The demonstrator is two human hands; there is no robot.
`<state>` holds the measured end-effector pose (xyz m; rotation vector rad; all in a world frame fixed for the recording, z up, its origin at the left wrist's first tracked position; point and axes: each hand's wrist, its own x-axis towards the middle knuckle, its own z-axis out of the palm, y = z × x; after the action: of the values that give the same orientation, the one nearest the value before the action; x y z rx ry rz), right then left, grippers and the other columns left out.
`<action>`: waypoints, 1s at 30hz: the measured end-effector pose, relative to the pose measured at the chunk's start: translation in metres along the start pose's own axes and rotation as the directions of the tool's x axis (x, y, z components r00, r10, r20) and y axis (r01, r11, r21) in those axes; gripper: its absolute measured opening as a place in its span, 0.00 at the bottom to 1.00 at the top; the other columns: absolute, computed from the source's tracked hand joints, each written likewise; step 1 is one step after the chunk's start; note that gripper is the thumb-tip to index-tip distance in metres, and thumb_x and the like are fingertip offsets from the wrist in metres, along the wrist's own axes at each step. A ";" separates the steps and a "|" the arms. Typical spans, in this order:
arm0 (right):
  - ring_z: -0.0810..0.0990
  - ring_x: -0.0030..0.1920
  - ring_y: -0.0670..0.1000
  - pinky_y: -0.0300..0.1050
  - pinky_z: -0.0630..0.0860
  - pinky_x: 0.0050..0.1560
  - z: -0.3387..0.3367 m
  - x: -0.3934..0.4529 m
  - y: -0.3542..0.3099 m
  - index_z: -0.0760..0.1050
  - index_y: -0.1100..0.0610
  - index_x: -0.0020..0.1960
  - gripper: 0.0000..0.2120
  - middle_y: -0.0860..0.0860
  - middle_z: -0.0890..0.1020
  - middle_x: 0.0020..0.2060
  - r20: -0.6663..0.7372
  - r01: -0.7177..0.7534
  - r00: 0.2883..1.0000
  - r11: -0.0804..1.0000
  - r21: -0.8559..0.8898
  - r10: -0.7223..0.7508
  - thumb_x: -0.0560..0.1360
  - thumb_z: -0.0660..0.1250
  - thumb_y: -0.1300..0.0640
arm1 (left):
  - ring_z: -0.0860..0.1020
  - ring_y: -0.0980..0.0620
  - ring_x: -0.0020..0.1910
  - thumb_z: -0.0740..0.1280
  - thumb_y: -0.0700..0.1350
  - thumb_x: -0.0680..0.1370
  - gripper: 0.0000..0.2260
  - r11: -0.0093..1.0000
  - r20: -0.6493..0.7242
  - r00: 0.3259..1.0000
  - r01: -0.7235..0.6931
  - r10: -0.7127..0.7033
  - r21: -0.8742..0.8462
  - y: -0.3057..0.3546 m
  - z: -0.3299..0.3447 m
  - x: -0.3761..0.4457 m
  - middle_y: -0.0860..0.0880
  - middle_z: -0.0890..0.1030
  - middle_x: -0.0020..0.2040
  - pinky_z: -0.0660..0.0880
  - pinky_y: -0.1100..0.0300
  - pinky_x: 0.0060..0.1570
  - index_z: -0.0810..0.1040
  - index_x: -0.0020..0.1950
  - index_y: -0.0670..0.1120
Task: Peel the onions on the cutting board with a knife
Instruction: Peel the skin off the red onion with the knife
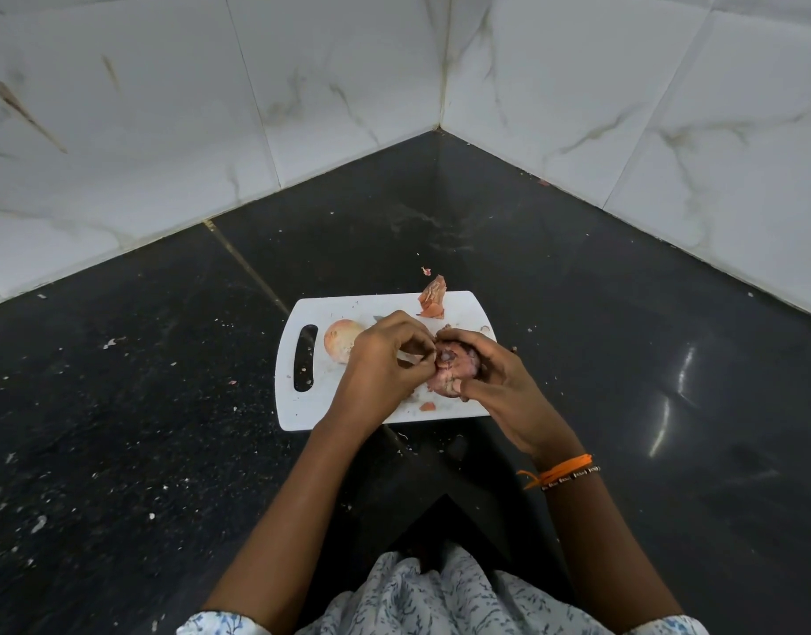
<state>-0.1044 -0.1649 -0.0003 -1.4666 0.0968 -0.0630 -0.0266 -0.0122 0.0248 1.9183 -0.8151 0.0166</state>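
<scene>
Right hand [488,373] cups onion [454,371] mid-frame; left hand [387,359] pinches knife [406,357] at it. Slip risk: blade near thumb.

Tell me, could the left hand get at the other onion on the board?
Probably yes: the whole onion lies beside the left hand, nothing between, though its fingers are busy pinching skin.
</scene>
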 end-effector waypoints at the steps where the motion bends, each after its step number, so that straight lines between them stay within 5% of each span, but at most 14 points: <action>1: 0.76 0.63 0.54 0.52 0.76 0.60 0.000 0.000 0.001 0.76 0.47 0.59 0.25 0.51 0.78 0.60 0.003 0.008 1.000 1.000 0.015 -0.008 0.67 0.66 0.68 | 0.79 0.53 0.40 0.71 0.31 0.69 0.04 1.000 -0.010 1.000 0.000 0.000 0.009 0.000 0.000 0.000 0.47 0.79 0.43 0.77 0.66 0.42 0.81 0.41 0.37; 9: 0.75 0.63 0.52 0.45 0.76 0.55 0.005 -0.005 0.006 0.73 0.56 0.61 0.26 0.52 0.76 0.60 0.033 0.062 0.997 0.961 0.270 -0.073 0.66 0.66 0.72 | 0.77 0.60 0.38 0.70 0.34 0.73 0.03 0.971 -0.128 0.964 0.228 -0.235 -0.069 -0.008 0.004 0.002 0.49 0.78 0.45 0.75 0.71 0.36 0.79 0.42 0.41; 14: 0.75 0.62 0.51 0.45 0.77 0.55 0.002 -0.003 0.002 0.71 0.55 0.61 0.26 0.51 0.75 0.60 -0.015 0.106 0.994 0.961 0.256 -0.106 0.66 0.67 0.71 | 0.81 0.58 0.33 0.63 0.32 0.76 0.09 0.870 -0.090 0.899 0.383 -0.428 -0.312 -0.007 0.002 -0.001 0.55 0.82 0.39 0.77 0.68 0.31 0.81 0.45 0.43; 19: 0.75 0.62 0.54 0.51 0.76 0.59 0.006 -0.001 0.007 0.72 0.54 0.61 0.25 0.54 0.75 0.61 -0.069 0.153 0.987 0.971 0.182 -0.143 0.66 0.68 0.69 | 0.82 0.57 0.46 0.67 0.37 0.76 0.07 0.907 -0.022 0.947 0.300 -0.320 -0.295 0.007 0.001 0.000 0.53 0.84 0.46 0.80 0.60 0.46 0.83 0.47 0.48; 23: 0.74 0.63 0.56 0.52 0.76 0.60 0.006 0.000 0.008 0.72 0.55 0.61 0.24 0.57 0.74 0.62 -0.061 0.157 0.987 0.973 0.170 -0.148 0.67 0.68 0.70 | 0.81 0.62 0.47 0.73 0.40 0.72 0.07 0.931 0.019 0.957 0.286 -0.290 -0.227 0.010 0.001 -0.001 0.55 0.83 0.47 0.78 0.66 0.48 0.82 0.48 0.50; 30: 0.77 0.61 0.54 0.47 0.77 0.56 0.006 -0.001 0.005 0.73 0.53 0.61 0.24 0.51 0.77 0.59 -0.046 0.132 0.991 0.980 0.152 -0.126 0.67 0.69 0.67 | 0.81 0.58 0.48 0.72 0.38 0.71 0.09 0.930 0.036 0.948 0.318 -0.317 -0.184 0.010 -0.001 0.001 0.55 0.83 0.46 0.80 0.59 0.50 0.82 0.49 0.48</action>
<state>-0.1046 -0.1579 -0.0045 -1.3156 0.0254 -0.1988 -0.0310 -0.0145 0.0333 1.8488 -0.4819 -0.2551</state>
